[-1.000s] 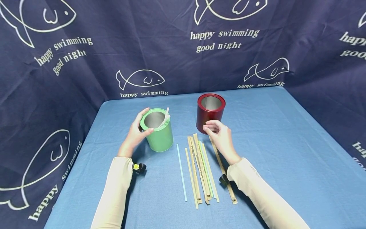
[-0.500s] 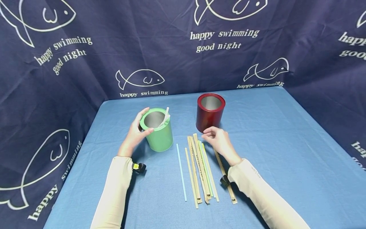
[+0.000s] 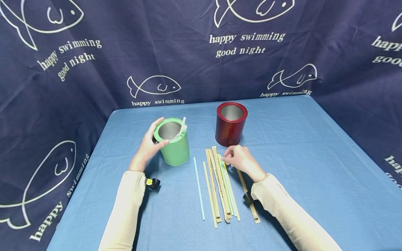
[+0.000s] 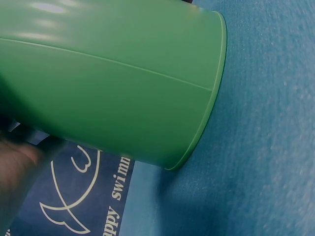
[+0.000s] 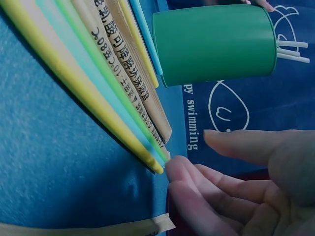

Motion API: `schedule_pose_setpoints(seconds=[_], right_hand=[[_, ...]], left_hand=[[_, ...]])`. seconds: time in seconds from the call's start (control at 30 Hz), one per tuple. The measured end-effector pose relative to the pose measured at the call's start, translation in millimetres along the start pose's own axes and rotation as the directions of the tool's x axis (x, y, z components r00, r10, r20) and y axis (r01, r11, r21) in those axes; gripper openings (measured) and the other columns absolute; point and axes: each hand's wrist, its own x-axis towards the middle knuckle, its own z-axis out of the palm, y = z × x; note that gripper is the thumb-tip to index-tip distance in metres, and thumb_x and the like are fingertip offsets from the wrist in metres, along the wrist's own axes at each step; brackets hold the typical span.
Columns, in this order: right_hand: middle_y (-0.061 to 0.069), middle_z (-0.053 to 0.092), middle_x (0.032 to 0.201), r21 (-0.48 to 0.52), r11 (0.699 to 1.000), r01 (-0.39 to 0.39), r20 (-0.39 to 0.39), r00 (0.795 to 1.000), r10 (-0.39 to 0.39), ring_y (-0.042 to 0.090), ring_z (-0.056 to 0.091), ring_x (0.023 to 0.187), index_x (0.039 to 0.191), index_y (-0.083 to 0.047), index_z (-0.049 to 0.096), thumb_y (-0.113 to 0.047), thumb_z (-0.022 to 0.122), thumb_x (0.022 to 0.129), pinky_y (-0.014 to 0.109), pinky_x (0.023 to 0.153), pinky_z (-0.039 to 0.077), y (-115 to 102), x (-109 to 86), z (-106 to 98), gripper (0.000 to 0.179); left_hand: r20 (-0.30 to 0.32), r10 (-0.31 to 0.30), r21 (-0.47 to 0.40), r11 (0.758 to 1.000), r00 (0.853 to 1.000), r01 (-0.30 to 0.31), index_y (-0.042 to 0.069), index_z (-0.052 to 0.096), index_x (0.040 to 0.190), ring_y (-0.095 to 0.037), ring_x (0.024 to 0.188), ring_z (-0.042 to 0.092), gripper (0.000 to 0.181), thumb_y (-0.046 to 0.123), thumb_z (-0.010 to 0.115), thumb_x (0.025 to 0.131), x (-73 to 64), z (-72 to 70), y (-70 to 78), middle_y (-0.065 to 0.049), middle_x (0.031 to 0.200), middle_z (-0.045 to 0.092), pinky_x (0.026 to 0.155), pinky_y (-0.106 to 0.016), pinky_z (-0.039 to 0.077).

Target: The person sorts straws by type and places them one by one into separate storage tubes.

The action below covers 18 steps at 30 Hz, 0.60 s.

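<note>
My left hand (image 3: 148,143) grips the green can (image 3: 176,151) by its rim, thumb at the near side and fingers at the far side. White straws (image 3: 183,124) lean out of that can. My right hand (image 3: 241,159) is over the far ends of a row of straws, its thumb apart from its fingers. In the right wrist view its fingertips (image 5: 178,169) are at the ends of a yellow straw (image 5: 88,101) and a green straw (image 5: 101,64); whether they touch is unclear. Several paper-wrapped straws (image 3: 216,184) lie alongside these.
A dark red can (image 3: 230,130) stands upright behind my right hand. One light blue straw (image 3: 199,190) lies apart at the left of the row. A wrapped straw (image 3: 255,212) lies partly under my right wrist. Blue cloth (image 3: 314,167) covers the table.
My right hand has come down and nearer from in front of the red can to the far ends of the straws. My left hand and the green can have stayed put.
</note>
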Motion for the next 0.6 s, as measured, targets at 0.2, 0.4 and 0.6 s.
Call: schedule_pose_setpoints(seconds=[0.2,0.4,0.6], right_hand=[[0.004,0.064,0.067,-0.044,0.999,-0.023,0.053,0.998,0.025,0.014,0.059,0.060,0.086,-0.005,0.066,-0.019,0.071,0.085,0.024,0.058,0.048,0.3,-1.7,-0.4,0.015],[0.002,0.058,0.062,-0.148,0.988,-0.032,0.085,0.995,0.045,0.014,0.053,0.056,0.076,-0.009,0.063,-0.021,0.072,0.084,0.024,0.056,0.043,0.4,-2.8,0.1,0.017],[-0.002,0.053,0.055,-0.252,0.968,0.008,0.112,0.993,0.021,0.013,0.050,0.053,0.059,-0.011,0.063,-0.022,0.072,0.083,0.025,0.058,0.040,0.7,-4.2,1.0,0.028]], left_hand=[[-0.002,0.005,0.002,1.000,1.000,-0.005,0.007,0.030,0.151,-0.015,0.120,0.047,0.081,0.007,0.066,0.078,0.3,-0.3,-0.6,-0.017,0.154,0.035,0.097,-0.012,0.041],[0.000,-0.011,0.005,1.000,1.000,0.011,0.009,0.030,0.151,-0.018,0.121,0.047,0.081,0.007,0.065,0.078,-0.2,-0.1,-1.1,-0.016,0.154,0.036,0.098,-0.012,0.041],[-0.002,-0.003,0.003,1.000,1.000,0.003,0.008,0.030,0.151,-0.016,0.120,0.047,0.081,0.006,0.065,0.078,0.1,0.1,-1.0,-0.016,0.153,0.036,0.097,-0.012,0.041]])
